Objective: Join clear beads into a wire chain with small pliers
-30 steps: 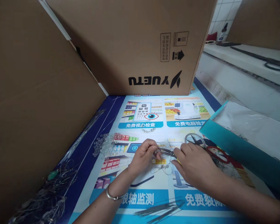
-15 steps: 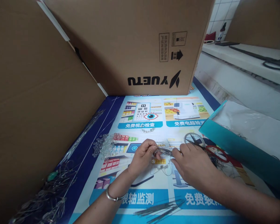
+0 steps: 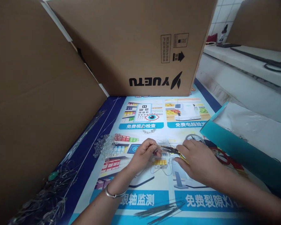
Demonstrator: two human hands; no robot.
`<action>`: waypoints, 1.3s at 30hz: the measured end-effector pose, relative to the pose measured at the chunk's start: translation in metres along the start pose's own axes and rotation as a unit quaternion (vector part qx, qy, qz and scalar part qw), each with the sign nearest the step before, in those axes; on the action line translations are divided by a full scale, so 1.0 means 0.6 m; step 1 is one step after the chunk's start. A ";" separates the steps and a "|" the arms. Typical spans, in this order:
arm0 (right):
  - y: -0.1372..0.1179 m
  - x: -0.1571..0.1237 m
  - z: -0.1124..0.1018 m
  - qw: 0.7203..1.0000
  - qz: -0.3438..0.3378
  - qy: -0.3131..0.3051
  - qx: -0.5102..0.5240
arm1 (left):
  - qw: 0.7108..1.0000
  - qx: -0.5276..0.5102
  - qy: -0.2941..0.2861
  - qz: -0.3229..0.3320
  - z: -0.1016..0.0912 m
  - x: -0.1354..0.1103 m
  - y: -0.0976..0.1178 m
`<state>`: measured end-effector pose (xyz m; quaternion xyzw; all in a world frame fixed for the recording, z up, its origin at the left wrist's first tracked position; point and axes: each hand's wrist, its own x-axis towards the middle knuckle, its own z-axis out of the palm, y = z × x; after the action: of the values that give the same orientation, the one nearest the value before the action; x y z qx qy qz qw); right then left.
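Note:
My left hand, with a silver bangle at its wrist, is closed in a pinch on a thin beaded wire. Its clear beads hang below the fingertips, and the part inside the pinch is hidden. In my right hand is a pair of long-nose pliers with yellow handles, pointing left. The plier tips reach close to the left fingertips; whether they grip the wire cannot be made out. Loops of fine wire and several clear beads lie below the pliers.
Clear loose beads are piled left of my hands, and a beaded strand lies beyond them. Cut wires rest in front. Tangled strands lie at left. A cardboard box stands behind; a teal box sits right.
My right hand has shifted slightly right and up, and the pliers have turned so their yellow handle shows. The left hand has barely moved.

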<state>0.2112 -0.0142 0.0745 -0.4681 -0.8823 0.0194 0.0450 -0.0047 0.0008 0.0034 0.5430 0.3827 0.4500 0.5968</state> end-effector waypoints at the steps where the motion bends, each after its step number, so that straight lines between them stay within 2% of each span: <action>1: 0.006 0.001 0.002 1.000 -0.001 0.008 0.028 | 1.000 -0.006 -0.002 0.000 -0.002 0.001 -0.001; 5: 0.015 0.010 0.033 0.985 0.002 0.059 0.160 | 0.999 -0.031 -0.013 -0.013 -0.005 0.003 -0.005; 9: -0.001 0.018 0.074 0.956 0.059 0.068 0.280 | 0.998 -0.036 -0.031 -0.034 -0.003 0.000 -0.006; 11: -0.009 0.020 0.085 0.943 0.079 0.066 0.316 | 0.999 -0.004 -0.037 -0.026 -0.002 -0.001 -0.003; 14: -0.014 0.021 0.088 0.929 0.089 0.081 0.349 | 0.995 0.091 -0.019 0.027 -0.006 0.000 0.003; 17: -0.012 0.020 0.086 0.925 0.089 0.095 0.358 | 0.977 0.192 0.025 0.091 -0.010 0.003 0.010; 21: -0.010 0.017 0.086 0.926 0.098 0.086 0.354 | 0.941 0.300 0.074 0.139 -0.011 0.003 0.015; 24: -0.011 0.017 0.087 0.925 0.109 0.081 0.355 | 0.919 0.340 0.099 0.175 -0.009 -0.001 0.016; 27: -0.013 0.016 0.085 0.925 0.114 0.080 0.353 | 0.908 0.355 0.095 0.199 -0.006 -0.006 0.014; 33: -0.015 0.012 0.087 0.932 0.090 0.083 0.342 | 0.900 0.393 0.079 0.171 -0.002 -0.013 0.006; 39: -0.009 0.009 0.088 0.945 0.061 0.095 0.306 | 0.911 0.389 0.087 0.108 -0.003 -0.014 -0.002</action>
<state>0.1986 -0.0122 0.0228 -0.4842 -0.7953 0.2470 0.2684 -0.0088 -0.0069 0.0020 0.7288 0.5166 0.3733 0.2504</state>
